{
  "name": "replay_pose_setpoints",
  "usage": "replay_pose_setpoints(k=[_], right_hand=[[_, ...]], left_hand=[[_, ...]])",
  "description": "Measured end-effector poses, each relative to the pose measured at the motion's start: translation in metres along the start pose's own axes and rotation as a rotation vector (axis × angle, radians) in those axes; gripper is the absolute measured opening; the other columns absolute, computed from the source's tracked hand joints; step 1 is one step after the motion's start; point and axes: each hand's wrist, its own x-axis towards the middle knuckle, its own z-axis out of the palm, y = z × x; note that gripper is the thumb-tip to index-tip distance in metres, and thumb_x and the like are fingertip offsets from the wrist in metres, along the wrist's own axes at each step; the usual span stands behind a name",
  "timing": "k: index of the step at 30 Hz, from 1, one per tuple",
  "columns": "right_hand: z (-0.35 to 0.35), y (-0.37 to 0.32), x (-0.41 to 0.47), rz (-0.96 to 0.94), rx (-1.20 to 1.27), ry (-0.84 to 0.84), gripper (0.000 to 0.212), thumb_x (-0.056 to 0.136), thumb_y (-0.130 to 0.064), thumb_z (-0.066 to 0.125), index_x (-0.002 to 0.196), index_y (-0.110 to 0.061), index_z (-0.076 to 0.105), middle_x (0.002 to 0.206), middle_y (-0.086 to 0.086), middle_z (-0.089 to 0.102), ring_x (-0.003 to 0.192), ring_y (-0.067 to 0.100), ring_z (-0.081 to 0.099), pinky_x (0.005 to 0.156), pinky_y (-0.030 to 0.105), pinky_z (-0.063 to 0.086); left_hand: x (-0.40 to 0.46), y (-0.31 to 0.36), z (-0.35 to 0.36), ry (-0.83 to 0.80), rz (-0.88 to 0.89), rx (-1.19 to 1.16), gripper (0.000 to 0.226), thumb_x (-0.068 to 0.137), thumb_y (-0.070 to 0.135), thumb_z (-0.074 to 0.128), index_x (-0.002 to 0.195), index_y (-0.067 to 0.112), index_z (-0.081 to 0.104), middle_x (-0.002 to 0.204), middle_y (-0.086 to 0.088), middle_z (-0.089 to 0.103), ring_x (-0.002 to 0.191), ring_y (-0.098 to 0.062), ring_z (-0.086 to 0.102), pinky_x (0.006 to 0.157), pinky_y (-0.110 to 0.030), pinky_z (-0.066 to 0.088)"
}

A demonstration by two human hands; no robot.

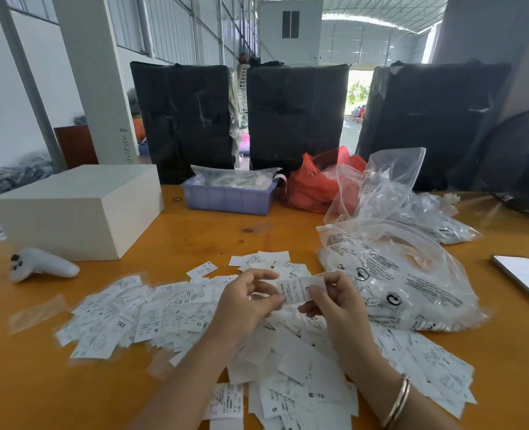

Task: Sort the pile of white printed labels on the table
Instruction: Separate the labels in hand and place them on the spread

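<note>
Right now both hands meet at the centre of the frame over the heap: the left hand (244, 301) and the right hand (334, 297) each pinch one end of a single held label (298, 290), fingers curled round it, lifted clear of the pile of labels (164, 311). This looks like the reading step, checking the printed size before the label goes to a group. The next move, as I judge it, calls for finding the matching size among the loose spread and laying the label there without dragging neighbours along.

The pile fans across the orange surface (213, 225) from lower left to lower right, running under both forearms. A few labels lie apart just above the hands. Open room lies in the bare band above the pile, toward the blue tray (229, 200). To the right, clear plastic bags (390, 274) crowd against the labels; a phone (523, 279) sits near the right edge. At left stand a white box (77, 209) and a white controller (43, 265), well apart from the hands.
</note>
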Motion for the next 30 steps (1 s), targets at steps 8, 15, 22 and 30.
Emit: replay_pose_setpoints(k=[8, 15, 22, 30], right_hand=[[-0.0043, -0.0011, 0.0024, 0.018, 0.105, 0.131, 0.004, 0.091, -0.002, 0.055, 0.091, -0.006, 0.055, 0.074, 0.011, 0.069, 0.063, 0.022, 0.068, 0.055, 0.021, 0.053], [-0.0032, -0.005, 0.0023, 0.03, 0.219, 0.122, 0.006, 0.091, -0.002, 0.056, 0.089, -0.007, 0.053, 0.073, 0.007, 0.071, 0.062, 0.022, 0.067, 0.055, 0.022, 0.053], [-0.0018, -0.0044, -0.0008, 0.017, 0.131, 0.04, 0.004, 0.091, -0.001, 0.056, 0.092, -0.004, 0.054, 0.071, 0.009, 0.068, 0.063, 0.022, 0.066, 0.06, 0.027, 0.054], [-0.0017, -0.004, -0.0024, -0.031, 0.077, -0.011, 0.006, 0.09, 0.0, 0.056, 0.087, -0.005, 0.055, 0.069, 0.008, 0.068, 0.059, 0.021, 0.063, 0.057, 0.026, 0.052]], left_hand=[[-0.0004, 0.0022, -0.005, 0.044, 0.067, -0.092, 0.017, 0.085, 0.009, 0.069, 0.097, 0.021, 0.068, 0.081, 0.007, 0.073, 0.08, -0.012, 0.072, 0.064, -0.014, 0.052], [-0.0007, 0.0019, -0.0028, 0.059, 0.096, -0.016, 0.01, 0.083, 0.019, 0.071, 0.089, 0.027, 0.072, 0.086, 0.008, 0.074, 0.083, -0.007, 0.068, 0.069, -0.014, 0.052], [-0.0011, 0.0012, -0.0024, 0.083, 0.097, -0.038, 0.009, 0.083, 0.022, 0.071, 0.089, 0.028, 0.072, 0.085, 0.009, 0.073, 0.083, -0.004, 0.068, 0.069, -0.015, 0.053], [-0.0001, -0.0002, -0.0045, -0.065, 0.085, 0.085, 0.019, 0.086, 0.016, 0.069, 0.098, 0.03, 0.067, 0.075, 0.017, 0.067, 0.077, 0.0, 0.063, 0.071, -0.014, 0.051]])
